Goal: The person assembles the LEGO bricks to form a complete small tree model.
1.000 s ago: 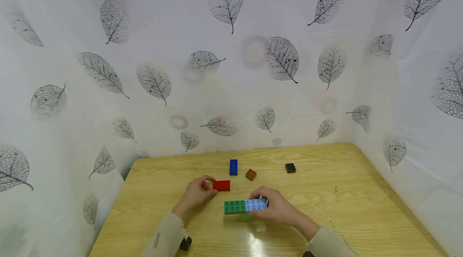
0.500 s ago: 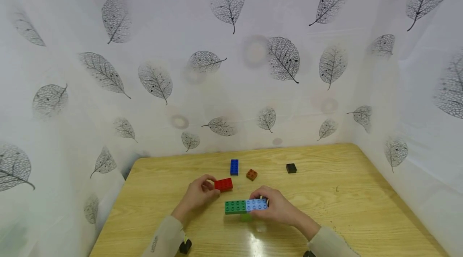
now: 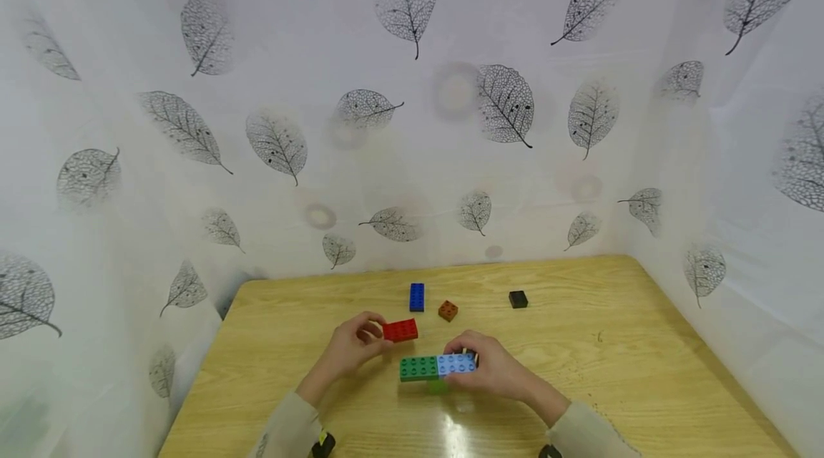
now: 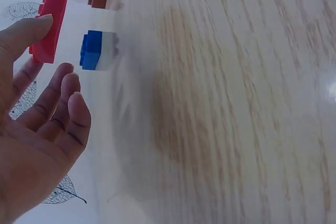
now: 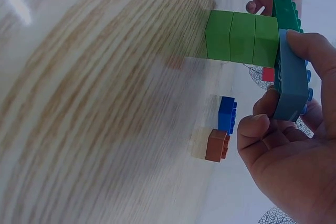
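At the left, the left hand pinches one end of the red brick between thumb and forefinger, its other fingers loosely bent and apart from it. That end grip leaves most of the brick and all its upturned studs uncovered, and the brick appears to be held above the table. Behind it, the blue brick lies studs up near the back, out of the way of both hands.

Nearer the front, the green brick sits end to end with the light-blue brick, level with it. Under their meeting line stands a light-green column, three blocks high in the right wrist view; set there, it seems to carry both, each jutting to its own side. The small brown brick rests farther back, just beside the blue one and turned at an angle.

The right hand grips the light-blue brick, thumb on the near side and fingers round the far side, probably to steady the top-heavy build while leaving the studs largely free. Farthest right, a black block sits well apart, untouched.
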`<state>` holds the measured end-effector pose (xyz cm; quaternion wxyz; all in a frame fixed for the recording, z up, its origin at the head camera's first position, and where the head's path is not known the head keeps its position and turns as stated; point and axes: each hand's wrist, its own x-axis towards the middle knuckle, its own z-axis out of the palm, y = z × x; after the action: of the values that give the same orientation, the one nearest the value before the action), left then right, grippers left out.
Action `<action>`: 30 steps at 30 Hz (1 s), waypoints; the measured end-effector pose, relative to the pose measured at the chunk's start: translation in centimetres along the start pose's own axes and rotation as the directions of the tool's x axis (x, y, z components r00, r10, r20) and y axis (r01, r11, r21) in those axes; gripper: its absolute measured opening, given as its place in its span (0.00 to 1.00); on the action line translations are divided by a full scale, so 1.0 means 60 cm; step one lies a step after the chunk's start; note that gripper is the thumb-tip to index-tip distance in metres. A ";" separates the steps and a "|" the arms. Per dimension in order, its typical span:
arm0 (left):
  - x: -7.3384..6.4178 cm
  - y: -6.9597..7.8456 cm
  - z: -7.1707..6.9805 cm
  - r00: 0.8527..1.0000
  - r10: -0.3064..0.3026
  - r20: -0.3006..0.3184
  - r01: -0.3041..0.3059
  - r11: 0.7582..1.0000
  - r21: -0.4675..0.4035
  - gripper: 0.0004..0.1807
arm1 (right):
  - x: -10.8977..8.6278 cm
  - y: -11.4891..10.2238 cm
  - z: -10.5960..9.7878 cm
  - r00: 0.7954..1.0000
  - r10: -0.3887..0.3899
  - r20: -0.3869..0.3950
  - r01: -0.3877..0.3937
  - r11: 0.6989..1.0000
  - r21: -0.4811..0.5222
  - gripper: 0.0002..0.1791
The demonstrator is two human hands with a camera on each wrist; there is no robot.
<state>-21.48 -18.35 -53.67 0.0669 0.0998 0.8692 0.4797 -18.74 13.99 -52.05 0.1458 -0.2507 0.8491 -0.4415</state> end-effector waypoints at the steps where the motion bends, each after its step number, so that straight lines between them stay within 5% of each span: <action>1: -0.002 0.003 0.000 1.000 0.005 0.005 -0.005 1.000 -0.008 0.21 | 0.000 0.000 0.000 1.000 0.000 0.000 0.000 1.000 -0.001 0.19; 30: -0.036 0.077 0.022 0.977 0.171 0.127 -0.166 0.985 -0.053 0.18 | 0.000 0.005 0.001 0.998 -0.053 -0.015 0.053 0.998 -0.017 0.19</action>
<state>-18.58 -15.39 -50.44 0.0849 0.2029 0.8411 0.4942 -18.80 14.13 -52.34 0.1253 -0.2708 0.8469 -0.4401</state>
